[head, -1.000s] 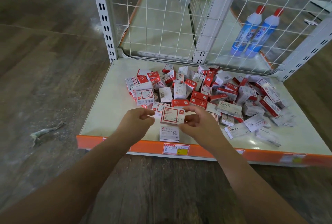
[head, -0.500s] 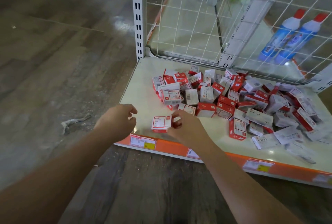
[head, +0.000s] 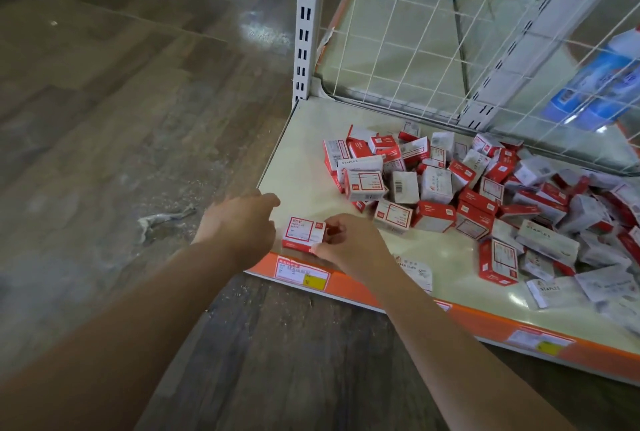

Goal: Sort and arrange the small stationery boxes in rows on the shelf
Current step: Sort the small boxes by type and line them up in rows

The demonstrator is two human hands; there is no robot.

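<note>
A red-and-white paper clip box [head: 303, 234] lies flat at the front left corner of the cream shelf [head: 304, 167]. My right hand [head: 349, 245] pinches its right end with curled fingers. My left hand [head: 242, 223] hovers just left of the box, fingers loosely curled, holding nothing. A jumbled pile of several red and white stationery boxes [head: 485, 195] covers the middle and right of the shelf. One white paper clip box [head: 417, 273] lies flat beside my right forearm.
An orange front strip [head: 485, 323] with price labels [head: 301, 273] edges the shelf. A white slotted upright [head: 304, 25] and wire mesh back [head: 433, 32] close the rear. Blue bottles [head: 595, 84] stand behind the mesh. Wooden floor lies to the left, with a scrap of debris [head: 162, 219].
My right hand carried the box from the middle front of the shelf to its front left corner and set it down. My view has swung left.
</note>
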